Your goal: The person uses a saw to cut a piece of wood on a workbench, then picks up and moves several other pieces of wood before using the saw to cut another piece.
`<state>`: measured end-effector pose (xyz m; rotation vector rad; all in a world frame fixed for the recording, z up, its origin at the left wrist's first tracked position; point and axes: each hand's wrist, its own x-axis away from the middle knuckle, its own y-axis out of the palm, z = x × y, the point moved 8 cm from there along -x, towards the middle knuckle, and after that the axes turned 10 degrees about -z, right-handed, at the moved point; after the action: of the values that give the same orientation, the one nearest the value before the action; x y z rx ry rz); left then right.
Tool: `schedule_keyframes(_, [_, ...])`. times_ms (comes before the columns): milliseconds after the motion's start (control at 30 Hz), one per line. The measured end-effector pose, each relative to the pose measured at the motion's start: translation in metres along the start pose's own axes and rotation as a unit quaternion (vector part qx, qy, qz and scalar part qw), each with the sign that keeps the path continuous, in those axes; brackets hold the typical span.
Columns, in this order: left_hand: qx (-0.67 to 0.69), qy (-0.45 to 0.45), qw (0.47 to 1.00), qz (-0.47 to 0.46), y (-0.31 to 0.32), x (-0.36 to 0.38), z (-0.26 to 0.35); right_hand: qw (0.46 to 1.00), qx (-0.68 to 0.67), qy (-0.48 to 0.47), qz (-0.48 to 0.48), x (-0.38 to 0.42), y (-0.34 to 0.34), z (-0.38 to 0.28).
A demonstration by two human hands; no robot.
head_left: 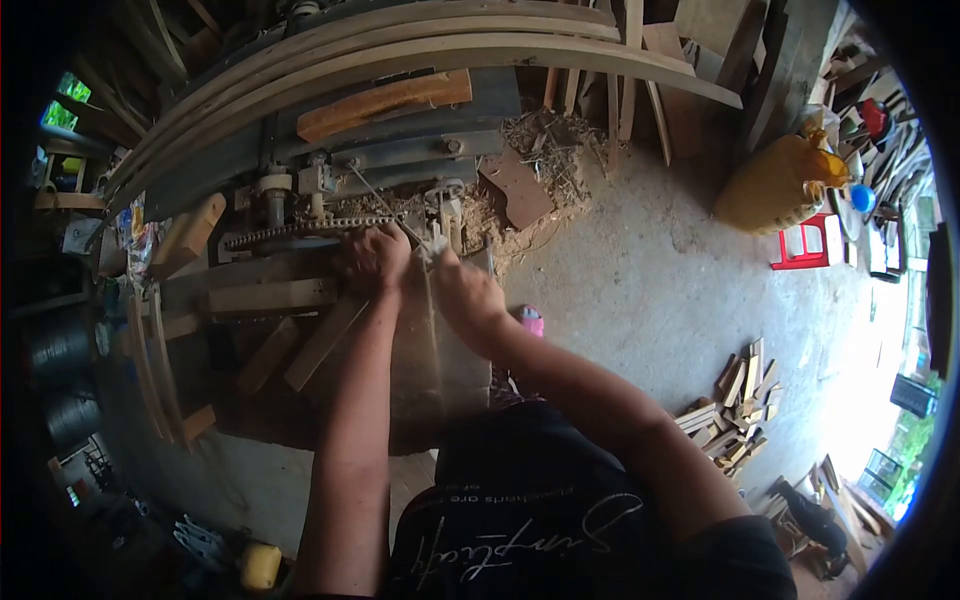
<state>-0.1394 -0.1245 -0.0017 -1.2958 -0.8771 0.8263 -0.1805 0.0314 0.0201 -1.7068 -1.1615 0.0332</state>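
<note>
A metal machine bed (pixel 400 350) lies before me, with a toothed chain (pixel 310 232) and metal fittings along its far side. Beside the chain's right end, my left hand (pixel 378 255) is closed, its fingers curled downward; what they grip is hidden. Just to its right, my right hand (pixel 468 290) is closed near a small pale piece (pixel 438 245), and I cannot make out what it holds. A thin rod (pixel 375 190) slants down toward the gap between my hands. Wood blocks (pixel 272 297) lie left of my left hand.
Long curved boards (pixel 450 48) arch across the far side, above an orange-brown block (pixel 385 103). Shavings (pixel 560 150) surround a brown board (pixel 518 190). Rightward are a yellow sack (pixel 775 185), a red stool (pixel 805 243) and a pile of wood offcuts (pixel 735 410) on the floor.
</note>
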Motion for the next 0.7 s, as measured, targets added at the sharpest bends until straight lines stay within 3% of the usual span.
schedule_keyframes(67, [-0.013, 0.002, 1.0, 0.002, -0.011, 0.002, 0.005, 0.998, 0.015, -0.061, 0.023, -0.023, 0.005, -0.011])
schedule_keyframes(167, [-0.027, 0.021, 0.999, -0.006, -0.026, 0.007, 0.015, 0.999, -0.019, -0.046, 0.014, 0.001, -0.005, -0.004])
schedule_keyframes(233, [-0.029, 0.014, 0.997, -0.077, -0.021, 0.006, 0.014, 0.999, -0.031, -0.018, 0.0, 0.021, -0.011, 0.002])
schedule_keyframes(300, [-0.034, 0.013, 0.995, -0.091, -0.016, 0.005, 0.013, 1.0, 0.009, 0.013, -0.017, 0.02, -0.001, 0.011])
schedule_keyframes(433, [-0.018, 0.003, 0.997, -0.071, -0.012, 0.005, 0.007, 0.998, 0.016, -0.057, 0.033, -0.017, -0.009, -0.014])
schedule_keyframes(500, [-0.025, 0.025, 0.999, -0.036, -0.016, 0.01, 0.013, 0.998, 0.006, -0.05, 0.041, -0.007, -0.012, -0.007])
schedule_keyframes(633, [-0.024, 0.023, 0.998, -0.054, -0.024, 0.01, 0.017, 0.999, 0.018, 0.024, -0.019, 0.024, -0.006, 0.009])
schedule_keyframes(700, [-0.016, 0.013, 0.997, -0.074, -0.019, 0.007, 0.014, 0.998, 0.006, -0.056, 0.037, 0.009, -0.001, 0.0])
